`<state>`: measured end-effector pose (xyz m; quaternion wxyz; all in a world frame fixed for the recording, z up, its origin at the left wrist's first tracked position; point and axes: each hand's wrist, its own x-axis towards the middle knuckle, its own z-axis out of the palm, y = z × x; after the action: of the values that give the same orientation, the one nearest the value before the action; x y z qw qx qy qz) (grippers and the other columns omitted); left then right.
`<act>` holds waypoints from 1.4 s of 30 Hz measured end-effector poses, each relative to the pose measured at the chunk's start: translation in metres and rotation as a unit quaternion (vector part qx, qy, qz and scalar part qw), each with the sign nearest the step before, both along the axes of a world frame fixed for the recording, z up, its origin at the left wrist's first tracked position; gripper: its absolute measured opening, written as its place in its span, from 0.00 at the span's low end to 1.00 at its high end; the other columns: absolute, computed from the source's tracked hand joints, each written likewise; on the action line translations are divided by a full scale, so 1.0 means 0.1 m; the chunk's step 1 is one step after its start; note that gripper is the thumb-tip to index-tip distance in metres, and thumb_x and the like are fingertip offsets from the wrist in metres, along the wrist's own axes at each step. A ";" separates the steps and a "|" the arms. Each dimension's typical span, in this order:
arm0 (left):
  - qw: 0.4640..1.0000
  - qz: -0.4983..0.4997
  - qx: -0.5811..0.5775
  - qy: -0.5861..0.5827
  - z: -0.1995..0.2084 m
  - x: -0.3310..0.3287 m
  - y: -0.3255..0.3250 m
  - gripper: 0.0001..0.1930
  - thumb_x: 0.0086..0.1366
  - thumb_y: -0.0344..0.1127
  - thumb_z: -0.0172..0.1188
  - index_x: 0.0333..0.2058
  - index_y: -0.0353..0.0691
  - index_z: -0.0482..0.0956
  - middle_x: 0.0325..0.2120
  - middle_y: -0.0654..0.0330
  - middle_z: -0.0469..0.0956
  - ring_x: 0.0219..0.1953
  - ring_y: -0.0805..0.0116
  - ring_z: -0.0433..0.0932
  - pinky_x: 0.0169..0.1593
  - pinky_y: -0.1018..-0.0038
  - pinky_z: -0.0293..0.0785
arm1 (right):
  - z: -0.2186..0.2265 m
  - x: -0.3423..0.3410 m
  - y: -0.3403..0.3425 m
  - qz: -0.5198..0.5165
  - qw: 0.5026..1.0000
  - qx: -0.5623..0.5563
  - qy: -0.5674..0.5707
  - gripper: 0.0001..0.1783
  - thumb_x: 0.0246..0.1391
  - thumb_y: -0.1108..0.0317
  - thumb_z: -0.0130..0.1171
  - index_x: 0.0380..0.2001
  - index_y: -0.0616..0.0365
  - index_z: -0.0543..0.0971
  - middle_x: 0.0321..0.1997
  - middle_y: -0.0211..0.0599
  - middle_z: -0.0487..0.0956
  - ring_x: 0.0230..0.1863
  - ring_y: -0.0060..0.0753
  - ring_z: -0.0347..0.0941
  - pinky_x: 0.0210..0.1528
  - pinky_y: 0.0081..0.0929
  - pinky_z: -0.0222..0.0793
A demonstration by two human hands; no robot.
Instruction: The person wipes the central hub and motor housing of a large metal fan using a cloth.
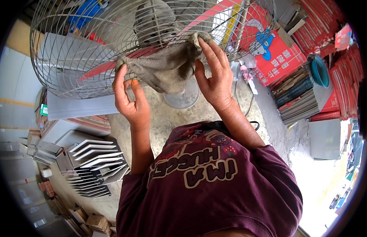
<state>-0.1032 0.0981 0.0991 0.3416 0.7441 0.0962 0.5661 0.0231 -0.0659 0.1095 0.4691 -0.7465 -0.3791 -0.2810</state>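
Note:
A grey-brown cloth rag [163, 69], stained and damp-looking, hangs stretched across the front of a large wire fan guard [75, 85]. My left hand [130, 100] has its fingertips on the rag's left corner, with the thumb curled below. At the upper right corner, the fingers of my right hand [216, 75] grip the bunched edge, thumb lower down beside the cloth. Behind the wires are red fan blades [209, 15] and a grey motor housing [154, 21]. A round pale base [182, 98] shows beneath the rag.
White-and-black folded boards [96, 158] stand fanned out at left. On the right are red printed cartons [280, 59], stacked flat cardboard [298, 106] and a teal basin [319, 71]. A dark cable [250, 104] lies on the concrete floor. Wood blocks [97, 223] sit at lower left.

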 end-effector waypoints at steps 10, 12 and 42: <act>0.981 -0.098 -0.161 -0.047 0.13 -0.08 -0.22 0.21 0.63 0.18 0.49 0.56 0.27 0.65 0.54 0.47 0.69 0.44 0.73 0.72 0.45 0.79 0.70 | -0.02 -0.10 -0.03 0.160 0.955 0.153 0.196 0.28 0.51 0.82 0.53 0.57 0.55 0.72 0.58 0.45 0.69 0.55 0.36 0.69 0.51 0.27 0.71; 0.984 -0.102 -0.139 -0.046 0.13 -0.06 -0.27 0.22 0.64 0.19 0.50 0.57 0.27 0.63 0.55 0.48 0.69 0.44 0.72 0.73 0.47 0.79 0.69 | -0.01 -0.13 -0.02 0.170 0.955 0.150 0.193 0.29 0.50 0.82 0.53 0.57 0.55 0.72 0.57 0.46 0.69 0.56 0.37 0.69 0.51 0.27 0.71; 0.977 -0.007 0.206 0.060 0.45 0.30 -0.24 0.24 0.54 0.16 0.56 0.52 0.35 0.72 0.47 0.53 0.74 0.45 0.60 0.74 0.39 0.72 0.74 | 0.47 -0.19 0.26 0.061 0.995 -0.029 -0.080 0.30 0.42 0.72 0.61 0.53 0.57 0.73 0.50 0.38 0.74 0.43 0.41 0.72 0.40 0.32 0.74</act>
<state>-0.0735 0.0742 0.1440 0.1786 0.8315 -0.0077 0.5260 0.0037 -0.0396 0.1562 0.4316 -0.7106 -0.4680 -0.2998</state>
